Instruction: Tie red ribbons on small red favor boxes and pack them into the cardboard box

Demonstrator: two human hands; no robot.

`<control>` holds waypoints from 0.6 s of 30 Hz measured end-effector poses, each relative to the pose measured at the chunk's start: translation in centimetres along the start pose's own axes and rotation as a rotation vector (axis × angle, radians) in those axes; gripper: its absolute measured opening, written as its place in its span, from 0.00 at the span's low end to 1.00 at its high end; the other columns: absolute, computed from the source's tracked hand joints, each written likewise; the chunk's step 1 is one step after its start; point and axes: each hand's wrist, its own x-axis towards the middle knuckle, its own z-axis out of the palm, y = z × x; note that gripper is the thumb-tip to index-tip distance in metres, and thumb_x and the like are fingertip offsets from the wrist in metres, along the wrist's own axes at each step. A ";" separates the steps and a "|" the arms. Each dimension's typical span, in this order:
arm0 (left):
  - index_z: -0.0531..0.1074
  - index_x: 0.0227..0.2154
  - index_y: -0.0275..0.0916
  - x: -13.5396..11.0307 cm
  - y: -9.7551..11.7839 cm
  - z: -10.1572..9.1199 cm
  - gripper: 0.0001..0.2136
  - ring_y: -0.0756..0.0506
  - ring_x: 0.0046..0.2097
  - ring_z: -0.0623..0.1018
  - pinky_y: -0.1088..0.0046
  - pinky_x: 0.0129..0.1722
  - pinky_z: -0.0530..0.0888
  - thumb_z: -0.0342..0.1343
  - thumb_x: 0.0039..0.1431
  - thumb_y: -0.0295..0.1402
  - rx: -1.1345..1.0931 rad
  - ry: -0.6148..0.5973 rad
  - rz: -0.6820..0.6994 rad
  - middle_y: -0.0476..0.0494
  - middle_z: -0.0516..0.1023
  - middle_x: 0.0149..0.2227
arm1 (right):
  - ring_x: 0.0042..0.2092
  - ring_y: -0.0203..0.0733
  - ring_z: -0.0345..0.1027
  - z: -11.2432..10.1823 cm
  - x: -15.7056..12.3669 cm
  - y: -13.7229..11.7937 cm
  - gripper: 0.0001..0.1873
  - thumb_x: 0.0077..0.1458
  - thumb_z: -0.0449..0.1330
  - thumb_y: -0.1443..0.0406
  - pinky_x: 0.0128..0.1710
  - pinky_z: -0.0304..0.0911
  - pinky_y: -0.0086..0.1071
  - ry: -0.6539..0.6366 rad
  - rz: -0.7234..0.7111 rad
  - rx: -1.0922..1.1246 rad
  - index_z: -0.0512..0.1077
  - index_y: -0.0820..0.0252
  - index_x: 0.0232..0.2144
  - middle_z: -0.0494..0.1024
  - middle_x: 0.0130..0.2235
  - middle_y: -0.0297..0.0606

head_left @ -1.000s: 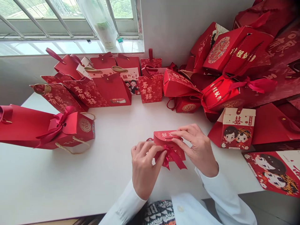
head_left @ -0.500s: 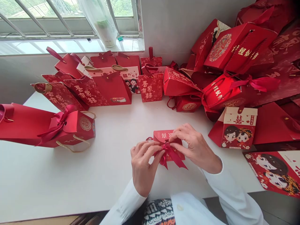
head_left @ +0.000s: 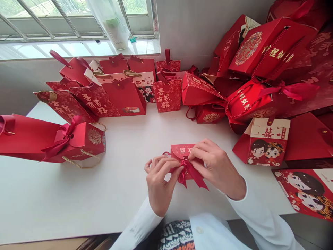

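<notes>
A small red gift box (head_left: 179, 150) with pale lettering lies on the white table in front of me. Across its front is a red ribbon bow (head_left: 194, 173), its two tails hanging toward me. My left hand (head_left: 161, 180) pinches the bow's left side between thumb and fingers. My right hand (head_left: 214, 165) is closed at the bow's right side, thumb and index finger pressed together on the ribbon. The fingers cover part of the knot and loops. A bit of dark red cord (head_left: 165, 153) shows at the box's left edge.
Several red gift bags (head_left: 166, 97) stand in a row along the wall. To the right is a heap of red boxes (head_left: 270, 48), with a box with cartoon figures (head_left: 267, 146) before it. A larger red box with a bow (head_left: 78, 139) lies left on the white table (head_left: 125, 194).
My right hand's fingers have drawn slightly closer together at the ribbon. My left hand keeps nearly the same pinch. The view has shifted slightly.
</notes>
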 end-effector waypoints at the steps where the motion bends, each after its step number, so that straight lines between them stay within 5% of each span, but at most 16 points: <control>1: 0.72 0.26 0.42 0.0 0.1 0.0 0.05 0.47 0.36 0.74 0.65 0.44 0.62 0.60 0.55 0.27 0.009 0.006 -0.001 0.52 0.77 0.28 | 0.35 0.41 0.60 0.0 0.0 0.0 0.09 0.56 0.55 0.76 0.35 0.58 0.34 -0.003 -0.016 -0.020 0.68 0.61 0.26 0.71 0.29 0.36; 6: 0.73 0.26 0.42 0.1 0.4 0.2 0.04 0.46 0.37 0.74 0.64 0.44 0.60 0.60 0.55 0.29 0.034 0.021 -0.007 0.52 0.78 0.28 | 0.35 0.41 0.60 -0.5 0.3 0.3 0.10 0.59 0.54 0.73 0.35 0.59 0.34 -0.054 -0.137 -0.034 0.69 0.61 0.26 0.72 0.29 0.37; 18: 0.74 0.30 0.42 0.4 0.8 -0.6 0.07 0.44 0.42 0.74 0.62 0.45 0.58 0.53 0.60 0.27 0.085 -0.085 0.018 0.51 0.80 0.31 | 0.36 0.41 0.61 -0.4 -0.2 0.7 0.09 0.60 0.54 0.73 0.37 0.61 0.35 0.001 -0.074 0.093 0.71 0.59 0.29 0.74 0.31 0.36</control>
